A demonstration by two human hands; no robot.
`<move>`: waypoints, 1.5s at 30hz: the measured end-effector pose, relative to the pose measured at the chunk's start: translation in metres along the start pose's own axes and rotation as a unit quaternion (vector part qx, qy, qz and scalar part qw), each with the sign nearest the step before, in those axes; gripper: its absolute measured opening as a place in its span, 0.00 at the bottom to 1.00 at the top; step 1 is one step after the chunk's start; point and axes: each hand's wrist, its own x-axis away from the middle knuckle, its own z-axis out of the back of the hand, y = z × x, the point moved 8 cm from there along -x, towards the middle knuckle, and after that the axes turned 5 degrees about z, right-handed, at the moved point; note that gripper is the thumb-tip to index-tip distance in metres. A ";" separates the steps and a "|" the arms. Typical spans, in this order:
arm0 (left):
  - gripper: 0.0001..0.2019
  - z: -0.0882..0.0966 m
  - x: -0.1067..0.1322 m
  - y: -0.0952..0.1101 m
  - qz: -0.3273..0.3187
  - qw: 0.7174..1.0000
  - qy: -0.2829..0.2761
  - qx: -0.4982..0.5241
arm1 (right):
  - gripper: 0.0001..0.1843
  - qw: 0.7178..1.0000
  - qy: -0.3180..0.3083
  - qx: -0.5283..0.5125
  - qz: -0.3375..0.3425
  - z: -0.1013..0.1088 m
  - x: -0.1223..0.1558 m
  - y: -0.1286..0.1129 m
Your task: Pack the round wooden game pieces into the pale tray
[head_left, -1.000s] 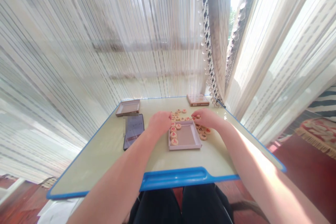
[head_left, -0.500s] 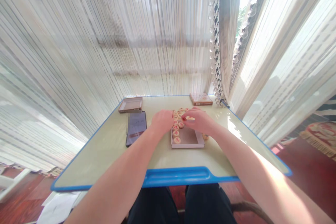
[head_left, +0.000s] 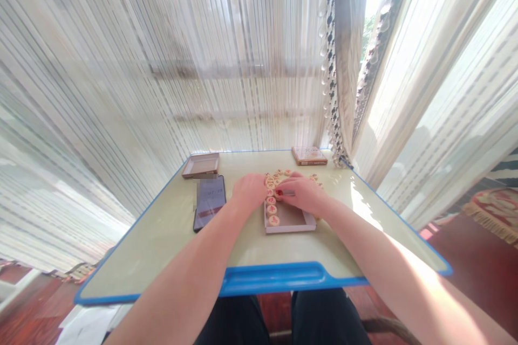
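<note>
A shallow white box (head_left: 290, 229) lies on the table in front of me, with a column of round wooden Chinese chess pieces with red characters along its left side. The nearest piece (head_left: 274, 221) sits at the box's near left corner. My right hand (head_left: 302, 192) reaches over the box, fingers closed on a red-marked chess piece (head_left: 279, 194) beside the column. At the box's left edge, my left hand (head_left: 250, 190) is bent against the upper pieces; its fingertips are mostly hidden. More loose pieces (head_left: 287, 172) lie beyond and right of the box.
A phone (head_left: 210, 202) lies left of my left hand. An open box lid (head_left: 201, 164) rests at the far left corner, and a flat closed box (head_left: 309, 155) at the far right. The table has a blue rim (head_left: 275, 278); string curtains (head_left: 243, 91) hang behind it.
My right hand has moved slightly left and nearer, lowering its fingers onto a piece beside the column. My left hand stays at the box's left edge. The view has shifted slightly.
</note>
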 end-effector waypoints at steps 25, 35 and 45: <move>0.11 0.006 0.002 0.006 -0.123 0.984 -0.040 0.126 | 0.10 0.999 0.002 -0.036 -0.005 0.001 -0.001 0.003; 0.11 0.004 -0.001 0.005 -0.142 0.981 -0.036 0.126 | 0.09 0.998 0.006 -0.061 -0.019 -0.002 0.000 0.007; 0.12 0.008 -0.002 0.007 -0.153 0.981 -0.006 0.118 | 0.08 0.997 0.024 -0.060 -0.037 0.002 0.000 0.005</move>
